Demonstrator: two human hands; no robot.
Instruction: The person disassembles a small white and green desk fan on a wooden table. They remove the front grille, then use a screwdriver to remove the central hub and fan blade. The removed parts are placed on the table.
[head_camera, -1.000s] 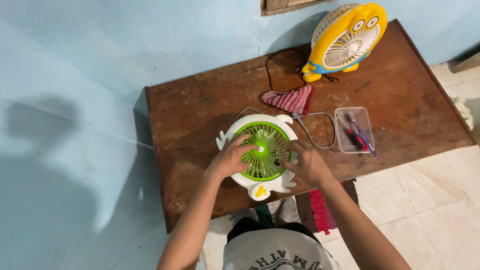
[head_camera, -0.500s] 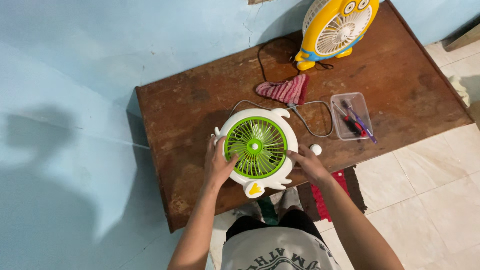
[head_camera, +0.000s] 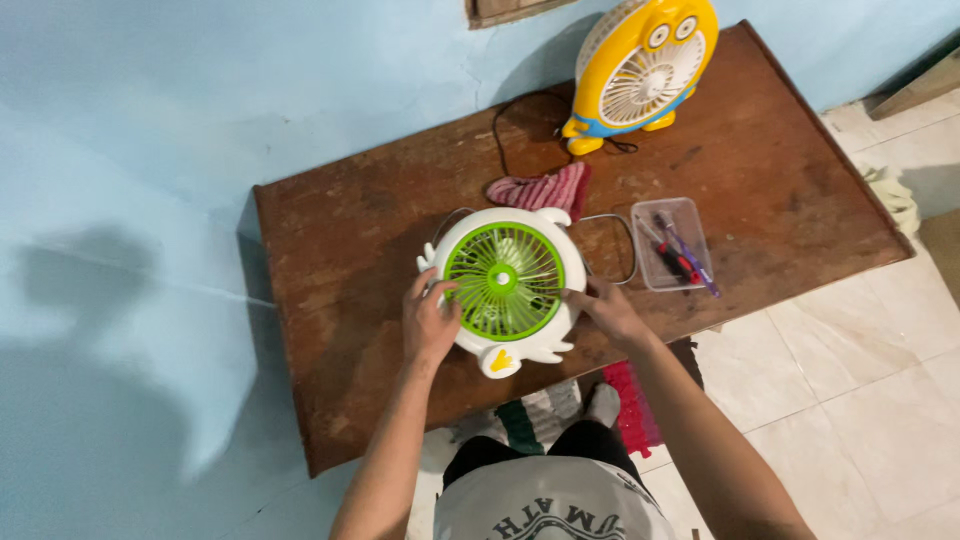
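A small white fan with a green grille (head_camera: 503, 283) lies face-up on the brown wooden table (head_camera: 340, 240), near its front edge, with both of the person's hands on it. The left hand (head_camera: 428, 318) clasps the fan's left rim, fingers curled over the white housing and the thumb reaching onto the green grille. The right hand (head_camera: 610, 312) presses against the right rim with the fingers spread and laid flat along the housing — a steadying contact more than a full grip. A grey cable (head_camera: 618, 250) loops out from behind the fan toward the right. Just past that loop sits a clear plastic tray (head_camera: 672, 245), shallow and rectangular, holding a screwdriver with a red and black handle (head_camera: 680, 262) and a purple pen-like tool (head_camera: 686, 252) whose tip sticks out over the tray's lower right corner. Behind the white fan, touching or nearly touching its top edge, lies a folded red striped cloth (head_camera: 540, 188). At the far edge of the table a yellow fan shaped like a cartoon figure (head_camera: 640, 65) stands upright against the light blue wall (head_camera: 150, 150) — its black cord (head_camera: 510, 125) curls on the wood beside it.
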